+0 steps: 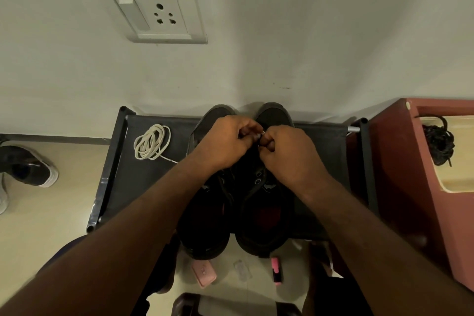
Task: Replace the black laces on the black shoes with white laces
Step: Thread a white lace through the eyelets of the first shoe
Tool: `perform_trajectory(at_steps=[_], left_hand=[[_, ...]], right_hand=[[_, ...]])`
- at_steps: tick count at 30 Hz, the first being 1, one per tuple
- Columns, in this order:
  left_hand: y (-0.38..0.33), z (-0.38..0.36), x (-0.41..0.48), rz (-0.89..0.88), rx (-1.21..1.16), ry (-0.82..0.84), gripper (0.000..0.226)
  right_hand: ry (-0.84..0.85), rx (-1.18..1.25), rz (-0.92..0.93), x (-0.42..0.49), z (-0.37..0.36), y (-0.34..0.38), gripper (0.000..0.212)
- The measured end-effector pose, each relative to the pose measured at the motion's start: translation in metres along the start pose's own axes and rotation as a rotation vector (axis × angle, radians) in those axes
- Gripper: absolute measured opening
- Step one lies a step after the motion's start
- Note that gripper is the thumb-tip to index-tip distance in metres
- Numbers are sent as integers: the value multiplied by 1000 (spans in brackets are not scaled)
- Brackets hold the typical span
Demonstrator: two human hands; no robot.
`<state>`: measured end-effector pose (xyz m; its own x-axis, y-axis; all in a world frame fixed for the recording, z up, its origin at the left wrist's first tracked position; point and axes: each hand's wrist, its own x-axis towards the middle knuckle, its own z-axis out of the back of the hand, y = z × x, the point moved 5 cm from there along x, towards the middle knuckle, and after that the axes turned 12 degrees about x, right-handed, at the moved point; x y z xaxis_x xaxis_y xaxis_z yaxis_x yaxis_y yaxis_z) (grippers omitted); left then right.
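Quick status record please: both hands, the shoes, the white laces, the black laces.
left hand: pinches white lace end near right shoe's toe
right hand: fingers curled at same spot; grip hidden
right shoe: visible eyelets empty
left shoe: beside it on rack
spare white lace: coiled on rack, left of shoes
black laces: bundled on red furniture, right of rack

Light dim and even, greenish cast. Wall (282,33) brightest; soft shadow along the far edge of the rack (143,182), behind the black shoes (261,215), whose interiors read as near-solid black. No glare. Wide-angle bending skews the socket plate (156,10); forearms (128,251) soften and blur toward the lower corners of the frame
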<state>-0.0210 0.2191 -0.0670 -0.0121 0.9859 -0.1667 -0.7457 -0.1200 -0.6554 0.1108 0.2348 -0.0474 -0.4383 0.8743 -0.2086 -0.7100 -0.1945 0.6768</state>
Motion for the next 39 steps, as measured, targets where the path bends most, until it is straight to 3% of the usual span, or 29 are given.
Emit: perform_trajectory(at_steps=[4,9,16,23,30,39], left_hand=[[-1,-4,3,25,-51,21,16],[2,-1,1,42,-29,69,28],[-9,5,-2,-113,158,44,26],[-5,5,0,-61,179,-33,21],[2,3,2,18,109,78,26],[-4,5,2,-15,132,59,27]], right_hand=[[-59,-19,-18,-3,5,-5,10],[-66,-41,0,-3,-2,-2,14],[-37,0,25,-3,-3,-4,9],[-51,67,12,-2,1,-6,6],[-25,74,21,-1,3,-5,9],[-67,-217,5,-4,-11,8,18]])
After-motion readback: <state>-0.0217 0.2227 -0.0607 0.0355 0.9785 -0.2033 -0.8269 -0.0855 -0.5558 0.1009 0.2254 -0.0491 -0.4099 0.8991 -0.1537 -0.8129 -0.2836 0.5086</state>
